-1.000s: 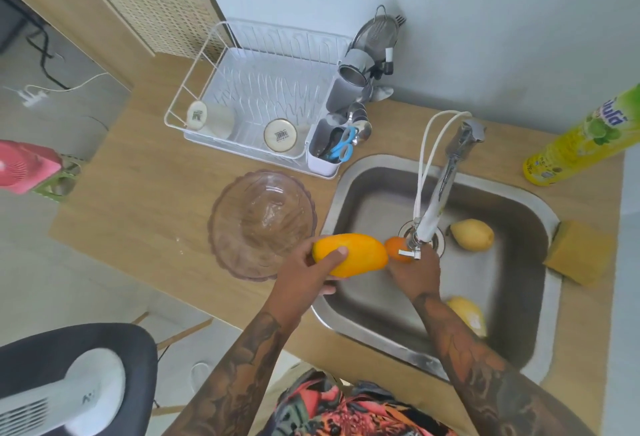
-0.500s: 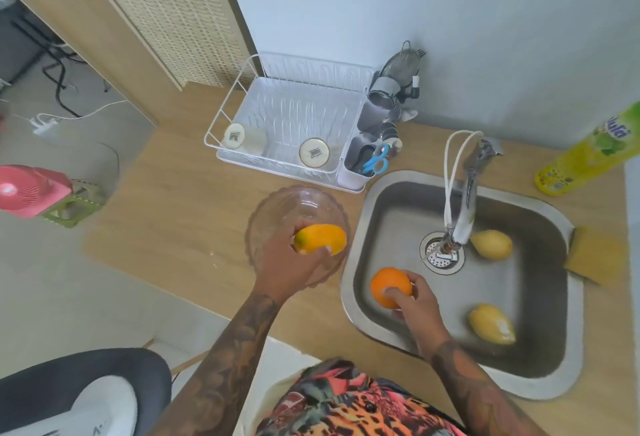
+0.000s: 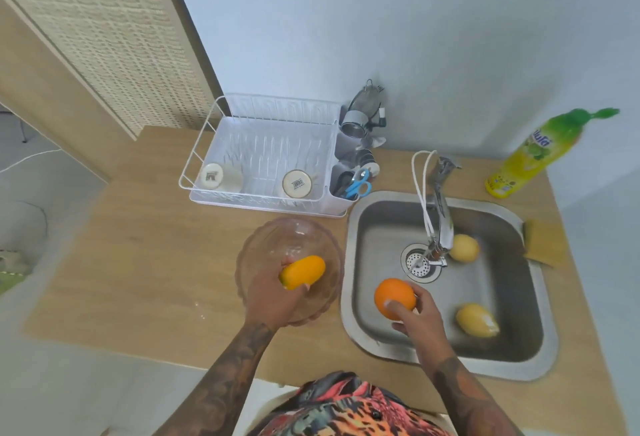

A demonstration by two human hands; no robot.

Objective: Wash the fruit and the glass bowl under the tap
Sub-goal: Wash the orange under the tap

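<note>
My left hand grips a yellow-orange mango over the clear glass bowl, which stands on the wooden counter left of the sink. My right hand holds an orange above the sink's left part. Two yellow fruits lie in the steel sink: one beside the tap spout, one near the front right. The tap reaches over the drain. I cannot tell whether water runs.
A white dish rack with two upturned cups and a cutlery holder with blue scissors stands behind the bowl. A yellow dish soap bottle and a sponge sit right of the sink. The counter's front edge is near my body.
My left hand carried the mango from the sink's edge to over the glass bowl. My right hand drew the orange away from the tap toward the sink's front left.
</note>
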